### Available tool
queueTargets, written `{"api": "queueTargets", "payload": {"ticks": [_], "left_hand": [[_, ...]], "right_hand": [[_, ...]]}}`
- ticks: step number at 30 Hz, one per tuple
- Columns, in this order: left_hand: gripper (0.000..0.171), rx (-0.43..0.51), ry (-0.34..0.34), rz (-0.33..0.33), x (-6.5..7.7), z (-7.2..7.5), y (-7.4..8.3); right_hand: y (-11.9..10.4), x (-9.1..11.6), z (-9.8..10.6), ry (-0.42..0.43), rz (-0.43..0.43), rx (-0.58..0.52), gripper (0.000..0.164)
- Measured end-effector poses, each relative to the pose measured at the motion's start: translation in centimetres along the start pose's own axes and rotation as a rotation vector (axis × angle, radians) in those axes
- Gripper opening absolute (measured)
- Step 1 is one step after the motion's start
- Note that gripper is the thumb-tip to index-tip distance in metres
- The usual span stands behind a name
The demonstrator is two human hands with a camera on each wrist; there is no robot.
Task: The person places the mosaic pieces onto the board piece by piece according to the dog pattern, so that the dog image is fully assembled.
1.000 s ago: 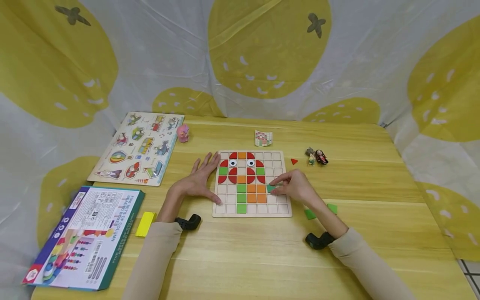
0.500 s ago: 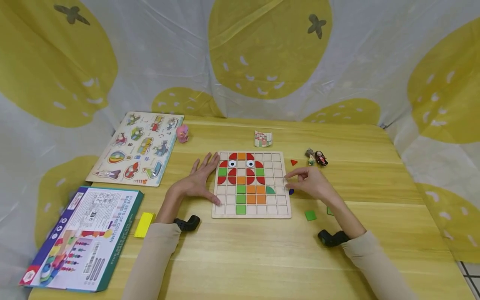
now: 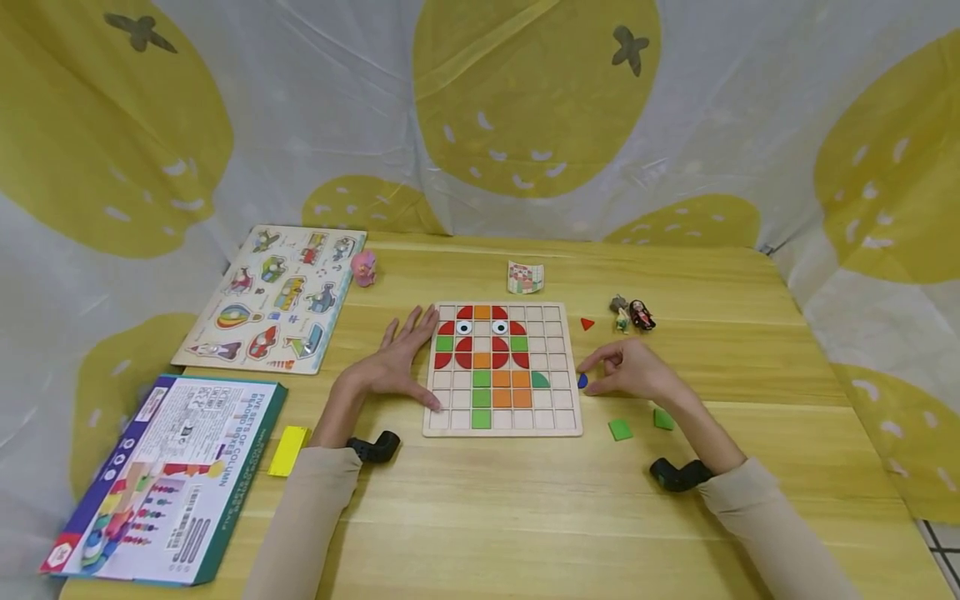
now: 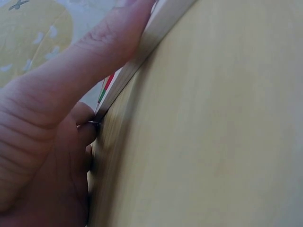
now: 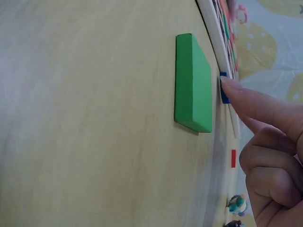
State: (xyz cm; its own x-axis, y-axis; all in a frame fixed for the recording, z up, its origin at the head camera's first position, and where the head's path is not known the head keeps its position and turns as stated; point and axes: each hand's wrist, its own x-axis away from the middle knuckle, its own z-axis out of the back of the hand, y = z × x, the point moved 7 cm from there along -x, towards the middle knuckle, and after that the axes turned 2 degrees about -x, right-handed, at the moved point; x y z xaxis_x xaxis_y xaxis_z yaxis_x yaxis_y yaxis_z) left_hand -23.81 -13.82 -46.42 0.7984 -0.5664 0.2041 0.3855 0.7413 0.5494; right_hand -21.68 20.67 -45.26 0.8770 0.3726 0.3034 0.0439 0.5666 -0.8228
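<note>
My left hand (image 3: 393,362) lies with fingers spread along the left edge of a square wooden grid board (image 3: 555,423). In the left wrist view, its thumb (image 4: 109,40) rests against the board's side. My right hand (image 3: 630,369) is just off the board's right edge, thumb and index finger pinching a small blue rounded tile (image 3: 582,381) on the table. The right wrist view shows the thumb on the blue tile (image 5: 224,90); the index fingertip is mostly hidden. Red, orange and green tiles form a figure on the board. A dark green quarter-circle tile (image 3: 540,380) sits in a cell.
Two green square tiles (image 3: 620,430) lie near the right wrist. A red triangle (image 3: 587,323) and small figurines (image 3: 641,315) are farther back. Behind the board is a pattern card (image 3: 525,277). At left are a picture puzzle (image 3: 217,312), a box (image 3: 168,483), and a yellow block (image 3: 289,450).
My right hand has let go of the dark green quarter-circle tile on the board, moved right off the edge and closed on the blue tile. My left hand stays put.
</note>
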Motion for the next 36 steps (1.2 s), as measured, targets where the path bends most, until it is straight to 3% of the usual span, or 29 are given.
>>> {"api": "queueTargets", "payload": {"ticks": [10, 21, 27, 32, 36], "left_hand": [[0.142, 0.021, 0.011, -0.015, 0.2, 0.1, 0.1], [0.143, 0.010, 0.007, -0.003, 0.0, 0.0, -0.1], [0.143, 0.016, 0.009, -0.005, 0.1, 0.1, 0.0], [0.143, 0.016, 0.008, -0.008, 0.1, 0.1, -0.1], [0.143, 0.021, 0.009, -0.013, 0.0, 0.0, 0.0]], "right_hand": [[0.2, 0.0, 0.3, 0.034, -0.027, 0.096, 0.017], [-0.1, -0.1, -0.4, -0.035, 0.038, 0.067, 0.017], [-1.0, -0.2, -0.1, -0.022, 0.071, 0.140, 0.013], [-2.6, -1.2, -1.4, -0.093, 0.119, 0.158, 0.014], [-3.1, -2.2, -2.4, -0.159, 0.106, 0.155, 0.013]]}}
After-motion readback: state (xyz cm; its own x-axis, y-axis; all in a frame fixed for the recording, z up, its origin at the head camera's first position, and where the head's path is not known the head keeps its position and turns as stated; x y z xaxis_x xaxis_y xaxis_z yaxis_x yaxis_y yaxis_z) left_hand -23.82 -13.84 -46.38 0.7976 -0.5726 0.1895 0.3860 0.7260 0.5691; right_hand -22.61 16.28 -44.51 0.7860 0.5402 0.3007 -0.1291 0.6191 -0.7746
